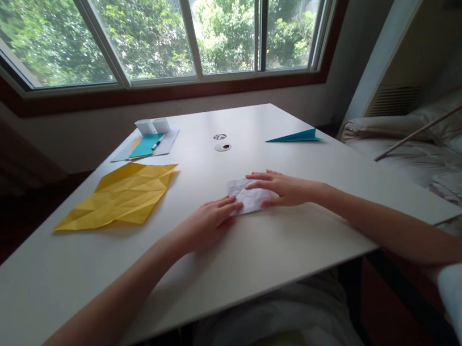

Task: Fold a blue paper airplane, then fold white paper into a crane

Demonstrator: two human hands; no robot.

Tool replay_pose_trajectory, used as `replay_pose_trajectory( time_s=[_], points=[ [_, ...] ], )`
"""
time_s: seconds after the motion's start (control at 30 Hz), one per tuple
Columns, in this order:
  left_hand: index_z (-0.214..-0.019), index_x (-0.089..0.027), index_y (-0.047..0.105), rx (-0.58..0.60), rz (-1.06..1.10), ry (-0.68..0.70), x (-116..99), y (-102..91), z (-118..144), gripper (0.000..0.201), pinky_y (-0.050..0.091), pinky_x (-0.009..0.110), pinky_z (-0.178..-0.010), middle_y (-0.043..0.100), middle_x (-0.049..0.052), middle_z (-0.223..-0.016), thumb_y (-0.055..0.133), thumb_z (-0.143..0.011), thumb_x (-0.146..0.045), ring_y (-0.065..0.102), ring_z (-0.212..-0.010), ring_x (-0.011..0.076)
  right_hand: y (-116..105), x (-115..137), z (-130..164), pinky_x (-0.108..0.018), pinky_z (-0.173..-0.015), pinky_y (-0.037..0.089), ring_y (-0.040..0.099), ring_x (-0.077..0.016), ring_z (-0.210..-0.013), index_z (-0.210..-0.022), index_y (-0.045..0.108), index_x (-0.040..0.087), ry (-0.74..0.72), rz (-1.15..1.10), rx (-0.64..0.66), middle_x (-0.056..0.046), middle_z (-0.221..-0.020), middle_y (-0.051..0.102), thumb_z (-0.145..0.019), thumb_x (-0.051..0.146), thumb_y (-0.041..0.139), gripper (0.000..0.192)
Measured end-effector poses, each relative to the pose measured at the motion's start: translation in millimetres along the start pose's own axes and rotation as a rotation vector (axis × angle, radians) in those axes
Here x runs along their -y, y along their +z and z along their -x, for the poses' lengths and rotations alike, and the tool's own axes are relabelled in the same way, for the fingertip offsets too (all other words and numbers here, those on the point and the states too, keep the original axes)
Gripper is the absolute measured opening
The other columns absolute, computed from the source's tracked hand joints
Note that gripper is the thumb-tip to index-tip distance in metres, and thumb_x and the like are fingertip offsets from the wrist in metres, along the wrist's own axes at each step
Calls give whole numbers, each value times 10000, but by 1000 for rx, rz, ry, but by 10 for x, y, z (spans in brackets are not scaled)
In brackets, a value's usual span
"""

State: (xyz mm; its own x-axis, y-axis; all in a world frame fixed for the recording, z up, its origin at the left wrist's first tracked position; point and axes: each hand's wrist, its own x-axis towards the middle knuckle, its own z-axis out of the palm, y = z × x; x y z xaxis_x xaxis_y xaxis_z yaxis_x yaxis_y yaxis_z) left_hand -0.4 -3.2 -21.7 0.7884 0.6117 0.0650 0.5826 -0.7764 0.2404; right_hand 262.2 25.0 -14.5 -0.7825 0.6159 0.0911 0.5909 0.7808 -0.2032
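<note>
**Both hands flat on a small white folded paper**

The white folded paper [250, 197] lies on the white desk [267, 248], near its front half and roughly centred before the person. The left hand [206, 222] comes in from the lower left, and its fingertips [230, 200] rest on the paper's left edge. The right hand [284, 186] lies over the paper's right side, fingers [257, 178] stretched leftward across its upper edge. Neither grip is pinching: both hands are spread and pressed flat, palms down, so the paper sits between and under them rather than being lifted.

The paper is small, white and creased, with a roughly square outline; its right part is hidden under the right hand.

To the left, well apart, lies a large yellow creased sheet [120, 197]. At the far left corner are two small white containers [153, 126], with a teal sheet [145, 145] and a pen [158, 142] on a pale sheet. A teal paper plane [295, 137] sits to the far right, and two round desk holes [221, 142] lie near the middle.
</note>
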Motion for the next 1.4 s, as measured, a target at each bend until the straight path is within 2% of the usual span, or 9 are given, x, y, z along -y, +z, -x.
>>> replay_pose_trajectory(
  time_s=[0.2, 0.47, 0.6, 0.77, 0.93, 1.03, 1.1, 1.27, 1.4],
  points=[
    [-1279, -200, 450, -53, -7, -21, 60, -3, -25, 406, 389, 295, -958, 497, 81, -1297, 385, -890, -295, 496, -1145, 207, 52, 150, -31, -376, -955, 374, 522, -212, -1100, -1222, 513, 190, -183, 157, -67, -109, -1237, 545, -883, 370, 428, 393],
    [-1210, -203, 502, -84, -79, -28, 31, -35, -10, 371, 431, 300, -888, 558, 88, -1213, 421, -871, -330, 545, -1065, 216, 94, 134, -45, -338, -809, 454, 610, -191, -921, -1089, 595, 184, -236, 375, -152, -74, -979, 679, -920, 184, 328, 316],
    [-1120, -224, 557, -193, -203, -158, -55, -2, -53, 406, 475, 338, -763, 634, 73, -1081, 499, -806, -474, 585, -971, 253, 83, 173, -79, -343, -835, 461, 605, -177, -920, -1082, 590, 175, -290, 372, -333, -73, -982, 674, -916, 169, 339, 301],
    [-987, -236, 632, -409, -231, -276, -148, -16, -106, 269, 450, 291, -654, 685, 45, -845, 396, -888, -316, 626, -779, 203, 70, 241, -107, -391, -942, 425, 577, -177, -978, -1194, 492, 199, -266, 195, -623, -71, -1025, 644, -885, 191, 419, 318],
    [-883, -148, 644, -588, 533, -431, -65, -107, -122, 317, 463, 266, -595, 676, 56, -735, 513, -813, -428, 622, -653, 174, 82, 137, -122, -506, -987, 354, 398, -278, -1226, -1385, 155, 221, 97, -240, -789, -160, -1333, 407, -813, 398, 544, 715],
    [-914, -115, 616, -536, 1093, -483, -32, -116, -139, 369, 477, 239, -580, 679, 82, -819, 623, -733, -437, 637, -678, 162, 82, 85, -137, -466, -838, 472, 575, -243, -1000, -1381, 70, 252, 226, -710, -639, -111, -1096, 581, -800, 465, 539, 776],
    [-980, -112, 583, -487, 1212, -518, -34, -107, -149, 412, 482, 232, -584, 674, 84, -821, 669, -698, -401, 639, -672, 153, 69, 90, -145, -415, -758, 503, 616, -201, -825, -1359, 124, 258, 256, -923, -529, -40, -882, 631, -779, 443, 573, 757],
    [-1237, -165, 381, -547, 794, -447, -39, -116, -121, 595, 518, 316, -601, 627, 102, -975, 619, -730, -366, 639, -733, 190, 63, 76, -132, -306, -646, 476, 555, -139, -642, -1282, 297, 222, 386, -930, -464, 38, -657, 561, -745, 306, 594, 619],
    [-1074, -210, 563, -456, 91, -130, -23, -139, -47, 291, 465, 402, -844, 551, 93, -1173, 532, -795, -287, 564, -1002, 228, 121, -56, -92, -253, -565, 408, 458, -111, -530, -1299, 282, 212, 464, -618, -442, 86, -560, 430, -770, 248, 498, 573]
  ],
)
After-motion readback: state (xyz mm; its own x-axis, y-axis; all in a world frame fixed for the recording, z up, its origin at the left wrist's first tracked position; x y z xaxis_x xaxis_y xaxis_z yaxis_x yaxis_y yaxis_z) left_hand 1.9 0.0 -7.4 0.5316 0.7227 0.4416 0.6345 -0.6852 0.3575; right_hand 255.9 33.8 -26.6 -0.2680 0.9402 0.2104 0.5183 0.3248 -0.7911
